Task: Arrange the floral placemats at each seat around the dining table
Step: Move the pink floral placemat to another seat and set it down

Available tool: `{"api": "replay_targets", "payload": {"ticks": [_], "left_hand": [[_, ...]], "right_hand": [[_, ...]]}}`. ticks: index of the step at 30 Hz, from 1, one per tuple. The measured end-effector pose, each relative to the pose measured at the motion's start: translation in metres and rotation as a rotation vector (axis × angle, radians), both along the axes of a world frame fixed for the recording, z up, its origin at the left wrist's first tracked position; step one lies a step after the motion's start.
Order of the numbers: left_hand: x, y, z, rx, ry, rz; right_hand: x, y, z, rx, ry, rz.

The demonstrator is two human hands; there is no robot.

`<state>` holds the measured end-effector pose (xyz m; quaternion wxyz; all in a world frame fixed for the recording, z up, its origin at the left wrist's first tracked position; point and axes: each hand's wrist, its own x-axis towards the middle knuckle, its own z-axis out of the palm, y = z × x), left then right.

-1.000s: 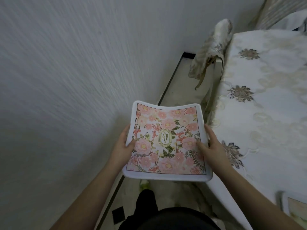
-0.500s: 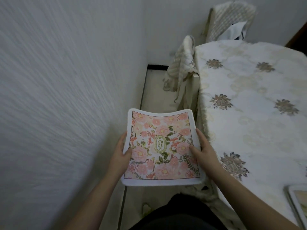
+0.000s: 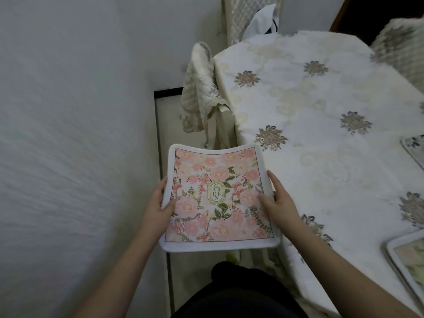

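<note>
I hold a pink floral placemat [image 3: 218, 196] with a white border and an oval "GARDEN" label flat in front of me, over the floor beside the dining table's [image 3: 321, 106] left edge. My left hand [image 3: 158, 207] grips its left edge, thumb on top. My right hand [image 3: 277, 200] grips its right edge the same way. Two other placemats lie on the table: one [image 3: 410, 265] at the lower right and one [image 3: 415, 148] at the right edge, both cut off by the frame.
A white wall [image 3: 68, 134] runs close on my left, leaving a narrow strip of floor [image 3: 169, 125]. A cloth-covered chair [image 3: 202, 88] is tucked at the table's left side; another chair [image 3: 250, 17] stands at the far end, and a third [image 3: 401, 49] at the far right.
The view has swung right and up, bringing more of the table and the second placemat into sight. My hands keep the same hold on the placemat.
</note>
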<state>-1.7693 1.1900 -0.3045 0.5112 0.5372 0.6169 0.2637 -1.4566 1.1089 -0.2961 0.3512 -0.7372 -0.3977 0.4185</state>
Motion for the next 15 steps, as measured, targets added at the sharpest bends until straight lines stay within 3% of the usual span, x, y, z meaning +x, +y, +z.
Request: {"api": "replay_targets", "payload": {"ticks": [6, 15], "left_hand": [[0.052, 0.071, 0.016, 0.037, 0.053, -0.178], [0.153, 0.169, 0.044, 0.108, -0.017, -0.434]], "right_hand": [[0.043, 0.028, 0.0, 0.007, 0.056, -0.137], [0.092, 0.052, 0.007, 0.026, 0.021, -0.409]]}}
